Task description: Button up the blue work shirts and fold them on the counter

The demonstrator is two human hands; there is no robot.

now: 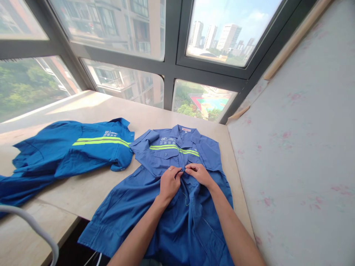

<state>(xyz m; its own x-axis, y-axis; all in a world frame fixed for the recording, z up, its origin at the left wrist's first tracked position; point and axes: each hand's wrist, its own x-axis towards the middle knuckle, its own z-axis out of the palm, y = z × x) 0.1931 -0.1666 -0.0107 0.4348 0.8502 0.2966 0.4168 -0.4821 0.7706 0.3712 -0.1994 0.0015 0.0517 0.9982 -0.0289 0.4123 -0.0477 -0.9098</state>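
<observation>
A blue woven-cloth work garment with a pointed collar and yellow-green chest stripe is lying face up on the right part of a cream, smooth-topped table, probably so that its front is within easy reach. At the front opening, the person's bare left hand and bare right hand are meeting, thumbs and fingertips pinching the cloth, likely this close for fine control; whatever is sitting between the tips is too small to make out. The collar is pointing toward the table's far edge; the long axis is running from there toward the person, the lower part spilling past the near edge. A second blue cloth garment, also striped, is lying on the table's left part.
</observation>
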